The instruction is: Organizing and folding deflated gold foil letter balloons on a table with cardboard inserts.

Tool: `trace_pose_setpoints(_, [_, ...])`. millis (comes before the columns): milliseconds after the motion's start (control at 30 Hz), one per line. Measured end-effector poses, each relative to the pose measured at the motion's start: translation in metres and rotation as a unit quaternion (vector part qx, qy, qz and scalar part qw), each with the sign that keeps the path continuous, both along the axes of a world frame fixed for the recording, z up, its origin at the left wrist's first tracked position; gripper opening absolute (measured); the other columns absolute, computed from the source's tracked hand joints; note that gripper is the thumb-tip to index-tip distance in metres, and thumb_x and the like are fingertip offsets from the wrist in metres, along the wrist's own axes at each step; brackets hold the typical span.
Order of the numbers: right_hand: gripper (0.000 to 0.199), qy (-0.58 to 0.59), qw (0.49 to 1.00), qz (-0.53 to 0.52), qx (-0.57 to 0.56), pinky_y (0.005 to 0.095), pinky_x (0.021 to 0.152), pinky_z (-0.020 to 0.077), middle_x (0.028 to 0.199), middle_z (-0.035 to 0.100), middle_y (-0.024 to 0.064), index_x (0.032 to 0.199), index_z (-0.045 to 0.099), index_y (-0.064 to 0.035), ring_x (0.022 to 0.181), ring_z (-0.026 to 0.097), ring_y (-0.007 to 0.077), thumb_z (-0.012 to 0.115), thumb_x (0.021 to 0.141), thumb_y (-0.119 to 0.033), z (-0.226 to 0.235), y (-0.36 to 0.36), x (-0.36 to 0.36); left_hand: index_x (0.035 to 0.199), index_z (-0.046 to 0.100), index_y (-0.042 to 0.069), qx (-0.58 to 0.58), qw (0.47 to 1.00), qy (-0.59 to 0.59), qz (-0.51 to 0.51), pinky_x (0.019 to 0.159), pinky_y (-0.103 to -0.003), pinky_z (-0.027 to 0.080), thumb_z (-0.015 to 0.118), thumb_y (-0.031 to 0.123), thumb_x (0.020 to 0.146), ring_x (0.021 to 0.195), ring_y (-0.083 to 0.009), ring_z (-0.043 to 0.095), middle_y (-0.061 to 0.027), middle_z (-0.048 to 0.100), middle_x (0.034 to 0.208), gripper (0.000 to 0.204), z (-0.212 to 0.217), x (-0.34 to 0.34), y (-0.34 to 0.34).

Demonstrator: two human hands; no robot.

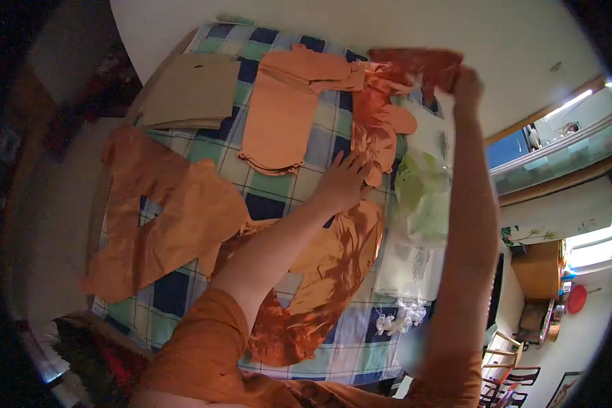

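Note:
My left hand [345, 182] lies flat with fingers spread on the lower end of a shiny rose-gold foil balloon [374, 129]. The far part of this flat balloon is lifted, its edge pinched in my right hand [466, 87], which is slightly blurred. Left of it lies a flat copper foil balloon [279, 115] with rounded ends. Nearer me, a large curved foil balloon [340, 251] is partly hidden under my left forearm. Another flat balloon [177, 204], shaped like a letter with a small triangular hole, spreads out at the left.
A checked blue, green and white cloth [170, 292] covers the table. Brown flat sheets [190, 92] are stacked at the far left. On the right lie clear plastic packaging with green pieces [418, 180] and a bundle of white ribbon [401, 317]. Chairs [506, 357] stand beyond.

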State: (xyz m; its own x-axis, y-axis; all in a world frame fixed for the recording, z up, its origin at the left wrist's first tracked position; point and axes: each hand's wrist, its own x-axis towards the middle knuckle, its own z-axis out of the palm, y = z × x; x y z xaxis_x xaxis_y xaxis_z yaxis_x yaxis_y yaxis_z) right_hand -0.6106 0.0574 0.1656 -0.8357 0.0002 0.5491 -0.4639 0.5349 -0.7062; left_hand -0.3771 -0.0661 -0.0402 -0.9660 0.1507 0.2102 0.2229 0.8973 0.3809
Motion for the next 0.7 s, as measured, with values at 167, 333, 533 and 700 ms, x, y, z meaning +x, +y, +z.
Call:
trace_pose_setpoints(167, [0.026,0.172,0.984,-0.044,0.0,0.0302,0.073,0.0508,0.091,0.067,0.0097,0.1,0.066,-0.004,0.081,0.062,0.0133,0.057,0.09,-0.027,0.127,0.024,0.026,0.134,0.044,0.007,0.011,0.998,0.066,-0.009,0.111,-0.051,0.021,0.048,0.047,0.089,0.136,-0.0311,0.029,-0.0156,0.035,0.143,0.061,-0.009,-0.011,0.011])
trace_pose_setpoints(333, [0.019,0.279,0.899,0.088,0.326,0.0273,0.064,0.05,0.083,0.066,0.0047,0.099,0.065,-0.0073,0.076,0.062,0.0104,0.054,0.091,-0.021,0.121,0.039,0.092,0.136,0.04,0.004,0.064,0.989,0.129,-0.019,0.111,-0.049,0.02,0.051,0.04,0.09,0.137,-0.0319,0.026,-0.0172,0.035,0.143,0.06,0.016,0.012,0.014])
trace_pose_setpoints(533, [0.017,0.122,0.928,0.193,0.295,0.035,0.076,0.0492,0.096,0.066,0.0127,0.1,0.061,-0.0037,0.087,0.062,0.0223,0.059,0.089,-0.017,0.008,0.011,0.243,0.122,0.051,0.005,0.137,0.985,0.101,-0.005,0.099,-0.05,0.037,0.067,0.018,0.078,0.119,-0.039,0.045,-0.018,0.044,0.13,0.048,0.04,0.18,-0.026])
trace_pose_setpoints(700, [0.013,0.141,0.809,0.368,0.437,0.0424,0.086,0.0456,0.107,0.06,0.0118,0.088,0.061,-0.0069,0.106,0.056,0.0295,0.064,0.076,-0.011,-0.071,0.026,0.361,0.122,0.052,0.005,0.037,0.995,0.055,0.073,0.101,-0.053,0.034,0.064,0.017,0.081,0.12,-0.0396,0.044,-0.0191,0.048,0.127,0.044,0.036,0.308,-0.046])
